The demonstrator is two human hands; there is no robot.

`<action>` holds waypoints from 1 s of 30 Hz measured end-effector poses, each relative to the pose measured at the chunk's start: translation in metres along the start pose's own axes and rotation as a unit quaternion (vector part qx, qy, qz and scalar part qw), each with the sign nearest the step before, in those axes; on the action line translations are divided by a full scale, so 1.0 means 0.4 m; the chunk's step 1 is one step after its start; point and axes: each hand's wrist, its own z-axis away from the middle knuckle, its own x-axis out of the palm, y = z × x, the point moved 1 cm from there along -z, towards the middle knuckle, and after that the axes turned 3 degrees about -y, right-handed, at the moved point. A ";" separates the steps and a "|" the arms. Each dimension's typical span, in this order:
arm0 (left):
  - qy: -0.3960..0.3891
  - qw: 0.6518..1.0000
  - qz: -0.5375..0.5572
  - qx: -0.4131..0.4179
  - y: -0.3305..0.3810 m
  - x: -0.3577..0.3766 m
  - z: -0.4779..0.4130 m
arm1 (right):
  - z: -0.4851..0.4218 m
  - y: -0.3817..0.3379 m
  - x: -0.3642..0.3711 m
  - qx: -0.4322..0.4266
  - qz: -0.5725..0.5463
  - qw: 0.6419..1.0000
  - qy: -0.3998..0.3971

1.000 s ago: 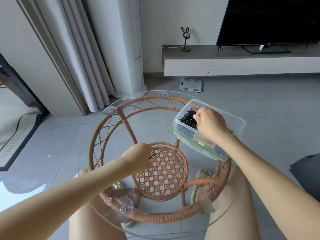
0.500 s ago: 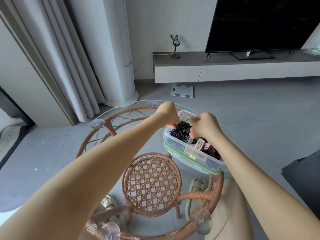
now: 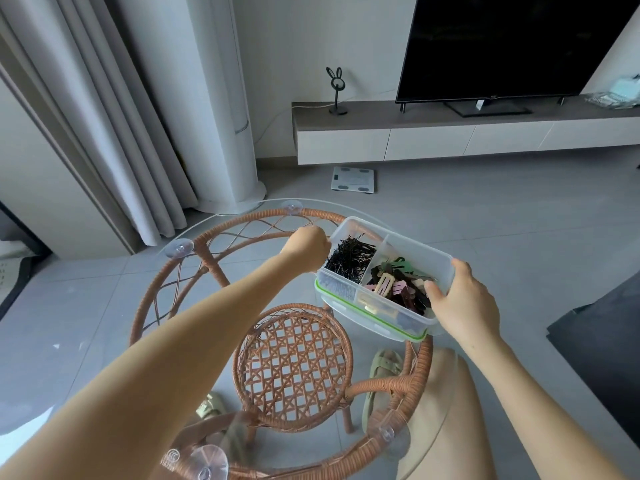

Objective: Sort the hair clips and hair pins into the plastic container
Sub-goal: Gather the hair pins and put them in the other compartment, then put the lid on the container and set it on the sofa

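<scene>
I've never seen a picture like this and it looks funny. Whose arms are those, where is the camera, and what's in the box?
The arms belong to a person wearing a camera on their head, so you see what they see, looking down. In front stands a round glass table on a woven frame. On it sits a clear box with two parts: thin black pins in the left part, coloured clips in the right. The right hand grips the box's right end, thumb over the rim. The left hand is curled at the box's left corner; its fingers are hidden, so I can't tell what it holds.
</scene>
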 end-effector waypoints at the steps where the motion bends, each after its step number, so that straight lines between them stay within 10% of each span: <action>1: 0.006 1.000 -0.009 0.002 -0.001 0.002 0.011 | -0.002 0.004 0.002 0.016 -0.001 1.000 -0.005; 22: 0.033 0.980 0.028 -0.194 -0.323 -0.068 0.489 | 0.201 -0.210 0.136 -0.223 -0.012 0.967 -0.124; 30: 0.151 0.979 0.007 -0.135 -0.322 -0.025 0.519 | 0.166 -0.120 0.106 -0.242 0.039 0.969 -0.011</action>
